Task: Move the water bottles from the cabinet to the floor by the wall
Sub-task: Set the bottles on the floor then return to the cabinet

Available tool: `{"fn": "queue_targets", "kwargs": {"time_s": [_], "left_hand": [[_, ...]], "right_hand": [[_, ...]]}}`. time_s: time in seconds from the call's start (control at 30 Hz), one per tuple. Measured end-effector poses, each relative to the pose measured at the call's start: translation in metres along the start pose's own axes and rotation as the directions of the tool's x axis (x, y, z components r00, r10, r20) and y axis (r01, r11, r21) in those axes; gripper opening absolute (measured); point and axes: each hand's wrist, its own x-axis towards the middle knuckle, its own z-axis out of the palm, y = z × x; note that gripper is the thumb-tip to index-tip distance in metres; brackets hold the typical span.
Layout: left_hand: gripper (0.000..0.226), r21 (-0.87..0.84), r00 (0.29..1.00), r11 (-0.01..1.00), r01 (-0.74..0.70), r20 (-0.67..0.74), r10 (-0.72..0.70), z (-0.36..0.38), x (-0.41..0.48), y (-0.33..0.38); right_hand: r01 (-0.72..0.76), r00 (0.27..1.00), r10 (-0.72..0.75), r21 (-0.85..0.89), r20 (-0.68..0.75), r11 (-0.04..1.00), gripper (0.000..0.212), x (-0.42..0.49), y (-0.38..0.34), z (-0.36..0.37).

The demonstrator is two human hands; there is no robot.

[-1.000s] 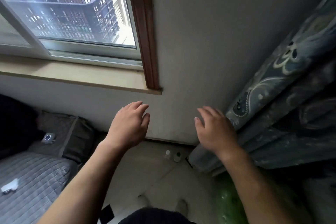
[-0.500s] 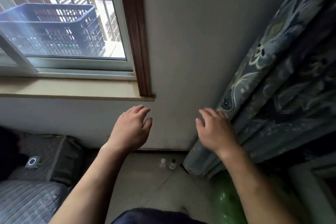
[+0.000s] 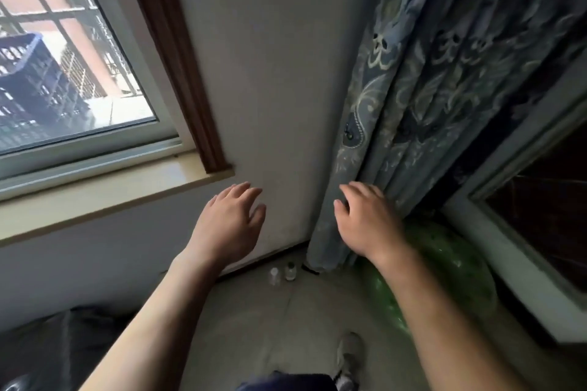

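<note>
Two small clear water bottles stand side by side on the floor against the white wall, one (image 3: 274,276) on the left and one (image 3: 290,270) on the right. My left hand (image 3: 227,225) hovers in the air above and left of them, fingers relaxed, holding nothing. My right hand (image 3: 365,220) hovers above and right of them, in front of the curtain, fingers loosely spread and empty. The cabinet shows as a pale frame with a dark opening (image 3: 536,209) at the right edge.
A blue patterned curtain (image 3: 422,89) hangs at the right down to the floor. A green ball (image 3: 444,270) lies under it. The window sill (image 3: 104,197) juts out at the left. A dark bed (image 3: 47,349) fills the lower left. My shoe (image 3: 349,355) is on the floor.
The view has swung to the right and tilted: the window slid left, the curtain and cabinet came further in. Both hands stay raised, open and empty.
</note>
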Motion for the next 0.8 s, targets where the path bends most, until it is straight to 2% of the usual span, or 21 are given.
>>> {"fn": "queue_targets", "kwargs": {"time_s": [0.2, 0.37, 0.67, 0.8], "left_hand": [[0.047, -0.005, 0.986, 0.99, -0.143, 0.085, 0.143, 0.006, -0.005, 0.027], [0.047, -0.027, 0.956, 0.965, -0.261, 0.135, 0.262, 0.01, -0.015, 0.068], [0.042, -0.016, 0.859, 0.876, -0.481, 0.189, 0.475, 0.035, -0.06, 0.172], [0.054, -0.031, 0.8, 0.819, -0.573, 0.194, 0.568, 0.054, -0.095, 0.229]], "right_hand": [[-0.145, 0.989, 0.144, -0.053, -0.024, 0.988, 0.044, -0.05, 0.019, -0.009], [-0.245, 0.968, 0.242, -0.033, -0.062, 0.969, 0.046, -0.092, 0.048, -0.017], [-0.406, 0.906, 0.402, -0.005, -0.132, 0.914, 0.047, -0.196, 0.121, -0.035], [-0.482, 0.865, 0.478, 0.012, -0.153, 0.876, 0.047, -0.261, 0.161, -0.048]]}}
